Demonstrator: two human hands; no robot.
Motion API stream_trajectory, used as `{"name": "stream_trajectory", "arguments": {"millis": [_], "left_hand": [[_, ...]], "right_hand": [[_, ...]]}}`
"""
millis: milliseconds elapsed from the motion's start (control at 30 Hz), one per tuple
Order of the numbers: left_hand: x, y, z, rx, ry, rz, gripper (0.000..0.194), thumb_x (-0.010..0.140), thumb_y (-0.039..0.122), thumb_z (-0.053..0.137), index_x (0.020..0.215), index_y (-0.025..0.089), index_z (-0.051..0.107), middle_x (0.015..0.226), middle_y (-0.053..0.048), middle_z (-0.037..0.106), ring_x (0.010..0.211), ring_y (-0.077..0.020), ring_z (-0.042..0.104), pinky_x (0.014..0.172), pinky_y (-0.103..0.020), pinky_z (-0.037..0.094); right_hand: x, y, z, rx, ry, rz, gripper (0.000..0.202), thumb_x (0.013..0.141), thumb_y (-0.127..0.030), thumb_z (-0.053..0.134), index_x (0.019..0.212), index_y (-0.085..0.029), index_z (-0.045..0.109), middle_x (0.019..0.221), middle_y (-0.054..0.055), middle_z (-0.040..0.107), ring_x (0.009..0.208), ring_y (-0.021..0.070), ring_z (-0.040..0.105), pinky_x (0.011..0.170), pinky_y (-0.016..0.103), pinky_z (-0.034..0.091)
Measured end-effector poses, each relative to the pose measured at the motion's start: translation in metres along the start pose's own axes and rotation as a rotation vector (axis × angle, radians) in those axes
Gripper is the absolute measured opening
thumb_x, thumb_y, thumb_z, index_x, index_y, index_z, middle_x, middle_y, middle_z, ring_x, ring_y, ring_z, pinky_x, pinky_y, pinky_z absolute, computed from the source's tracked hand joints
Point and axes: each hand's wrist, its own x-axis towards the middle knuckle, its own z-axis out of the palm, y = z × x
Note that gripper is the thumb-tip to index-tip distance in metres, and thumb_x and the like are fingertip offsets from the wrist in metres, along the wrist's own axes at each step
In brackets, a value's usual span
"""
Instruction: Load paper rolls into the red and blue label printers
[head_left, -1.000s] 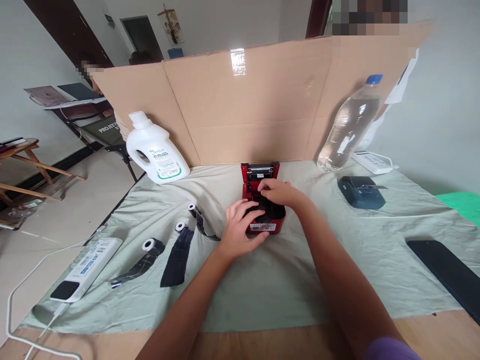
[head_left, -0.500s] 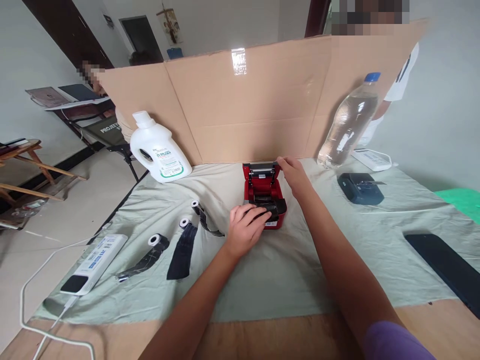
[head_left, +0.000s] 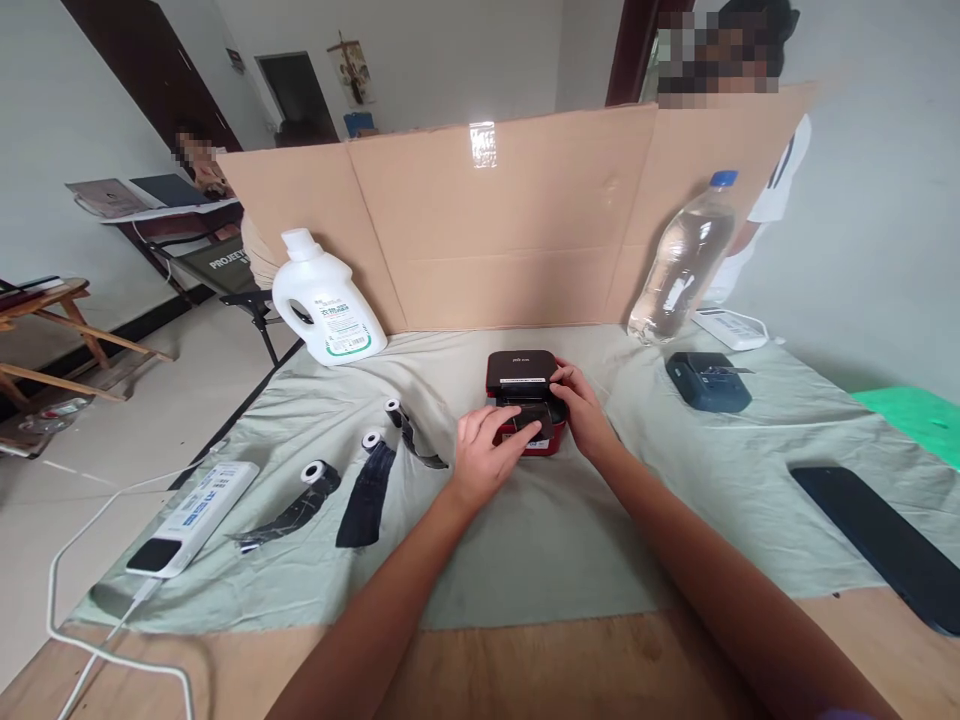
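A small red and black label printer [head_left: 521,368] stands in the middle of the cloth, its black lid lowered at the front over the red body. My right hand [head_left: 583,408] grips the lid's right edge with thumb and fingers. At the printer's front, my left hand [head_left: 487,448] has its fingers on a dark label strip [head_left: 535,418] coming out from under the lid. The fingers cover part of this strip. To the left lie three label rolls, a near one [head_left: 321,484], a middle one [head_left: 365,495] and a far one [head_left: 409,430], with black strips unrolled.
A white jug [head_left: 330,305] and a large water bottle [head_left: 686,265] stand before a cardboard screen [head_left: 487,240]. On the right are a dark blue device [head_left: 709,382] and a black phone [head_left: 874,535]; on the left, a white power bank [head_left: 193,518] with a cable. People are behind the screen.
The printer's lid has swung from upright down over the body, with my right hand moving down and nearer along with it. My left hand stays at the front on the strip.
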Motion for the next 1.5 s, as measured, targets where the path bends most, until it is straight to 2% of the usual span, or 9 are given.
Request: {"name": "stream_trajectory", "arguments": {"millis": [133,333,533,633,767,933,1067,1300,1500], "left_hand": [[-0.003,0.000,0.002,-0.002,-0.011,-0.016,0.030,0.098,0.027,0.054,0.110,0.039,0.078,0.117,-0.006,0.071,0.111,-0.0223,0.058,0.096,-0.040,0.046],[-0.007,-0.002,0.003,-0.042,0.009,0.028,0.030,0.098,0.025,0.056,0.114,0.041,0.076,0.114,-0.005,0.071,0.109,-0.0215,0.059,0.097,-0.039,0.043],[-0.010,-0.007,0.004,-0.077,-0.040,-0.003,0.029,0.098,0.029,0.055,0.113,0.040,0.076,0.115,-0.006,0.068,0.108,-0.0220,0.058,0.097,-0.040,0.044],[-0.011,-0.007,0.005,-0.044,-0.027,-0.005,0.029,0.098,0.029,0.053,0.111,0.038,0.078,0.114,-0.007,0.068,0.107,-0.0223,0.058,0.097,-0.040,0.044],[-0.012,-0.009,0.005,-0.052,-0.027,-0.034,0.029,0.097,0.027,0.054,0.113,0.037,0.077,0.117,-0.008,0.067,0.111,-0.0234,0.057,0.100,-0.041,0.042],[-0.006,-0.015,0.004,-0.077,-0.063,-0.237,0.042,0.096,0.042,0.058,0.135,0.028,0.064,0.139,-0.011,0.060,0.123,-0.0285,0.050,0.109,-0.045,0.037],[0.000,-0.019,0.001,-0.092,-0.137,-0.364,0.064,0.094,0.053,0.058,0.149,0.022,0.048,0.140,-0.013,0.060,0.120,-0.0303,0.052,0.105,-0.045,0.038],[0.002,-0.021,0.003,-0.181,-0.133,-0.370,0.047,0.095,0.044,0.054,0.134,0.018,0.052,0.131,-0.015,0.064,0.118,-0.0290,0.060,0.096,-0.042,0.042],[-0.007,-0.023,0.007,-0.267,-0.080,-0.367,0.050,0.099,0.040,0.048,0.143,0.017,0.043,0.144,-0.017,0.057,0.133,-0.0276,0.054,0.106,-0.044,0.042]], "right_hand": [[0.000,-0.005,0.004,0.174,0.078,0.068,0.020,0.088,-0.044,0.047,0.091,-0.025,0.051,0.146,0.008,0.052,0.135,0.0228,0.049,0.104,0.037,0.042],[0.010,-0.004,0.003,0.314,0.087,0.127,0.041,0.084,-0.048,0.055,0.119,-0.027,0.053,0.134,0.006,0.061,0.114,0.0208,0.061,0.095,0.035,0.049],[0.017,-0.011,-0.007,0.365,0.085,0.187,0.039,0.081,-0.051,0.062,0.111,-0.026,0.059,0.124,0.004,0.064,0.110,0.0203,0.060,0.094,0.035,0.050],[0.015,-0.012,-0.005,0.321,0.061,0.181,0.039,0.079,-0.039,0.056,0.115,-0.025,0.057,0.127,0.005,0.064,0.113,0.0213,0.060,0.095,0.037,0.050],[0.010,-0.004,0.006,0.271,0.069,0.160,0.058,0.078,-0.032,0.045,0.135,-0.025,0.047,0.145,0.008,0.056,0.130,0.0211,0.055,0.103,0.038,0.049],[0.006,0.010,0.012,0.394,0.057,0.264,0.074,0.075,-0.035,0.048,0.148,-0.024,0.037,0.152,0.009,0.051,0.131,0.0233,0.056,0.105,0.041,0.050],[0.004,0.012,0.013,0.358,0.018,0.245,0.074,0.078,-0.036,0.044,0.151,-0.025,0.037,0.151,0.007,0.053,0.131,0.0226,0.056,0.104,0.040,0.051],[0.003,0.010,0.015,0.279,0.009,0.162,0.072,0.080,-0.033,0.038,0.151,-0.024,0.039,0.154,0.004,0.051,0.137,0.0216,0.052,0.106,0.039,0.050],[-0.004,0.031,0.025,0.651,0.081,0.144,0.055,0.088,-0.045,0.053,0.141,-0.030,0.053,0.148,0.001,0.057,0.138,0.0231,0.052,0.117,0.042,0.040]]}}
